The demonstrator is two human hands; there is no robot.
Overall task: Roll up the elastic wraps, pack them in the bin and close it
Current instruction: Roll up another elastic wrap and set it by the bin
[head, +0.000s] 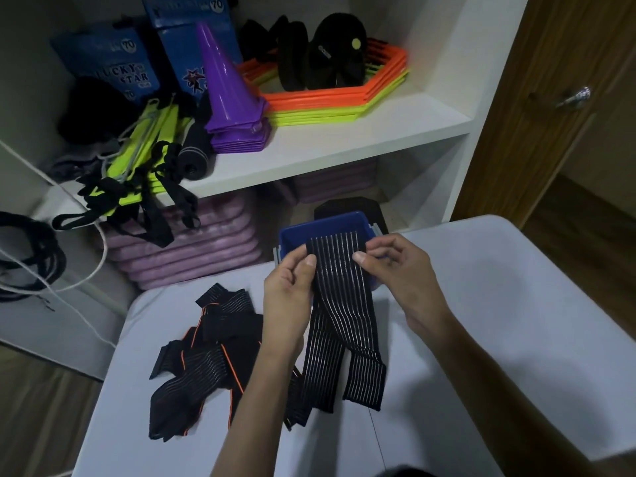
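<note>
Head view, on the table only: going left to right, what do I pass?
Pile of orange-edged wraps → left hand → striped wrap held by both hands, with the blue bin behind it → right hand → bare table.

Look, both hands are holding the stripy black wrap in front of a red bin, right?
Not quite: the bin is blue, not red. The head view shows the left hand and right hand pinching the stripy black wrap in front of it.
</note>
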